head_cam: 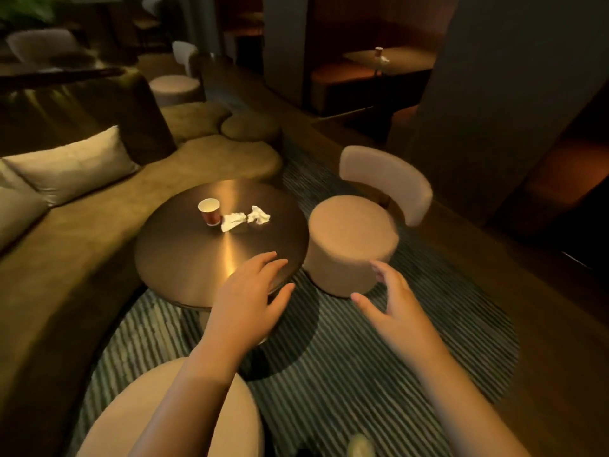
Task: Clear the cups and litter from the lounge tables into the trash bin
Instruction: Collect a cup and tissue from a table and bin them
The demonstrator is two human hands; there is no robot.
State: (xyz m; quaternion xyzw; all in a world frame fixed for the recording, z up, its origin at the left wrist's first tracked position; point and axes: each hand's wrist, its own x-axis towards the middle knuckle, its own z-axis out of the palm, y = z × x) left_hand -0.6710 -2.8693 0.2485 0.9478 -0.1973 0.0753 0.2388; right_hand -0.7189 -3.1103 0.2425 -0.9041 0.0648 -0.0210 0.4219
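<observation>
Both the left hand [250, 291] and right hand [392, 305] are loose and hold nothing. Reach past the round table's [184, 258] near edge and grab the cup [209, 211] gently so it stays up.

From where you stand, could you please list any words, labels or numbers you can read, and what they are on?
No readable text anywhere.
The red cup on the round table shows no legible print; the far cup on the back table is too small and blurred to tell.

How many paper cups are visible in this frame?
2. One red cup stands on the near round table, left of a crumpled napkin. A second cup stands on the far booth table. Others may be hidden in the dark.
</observation>
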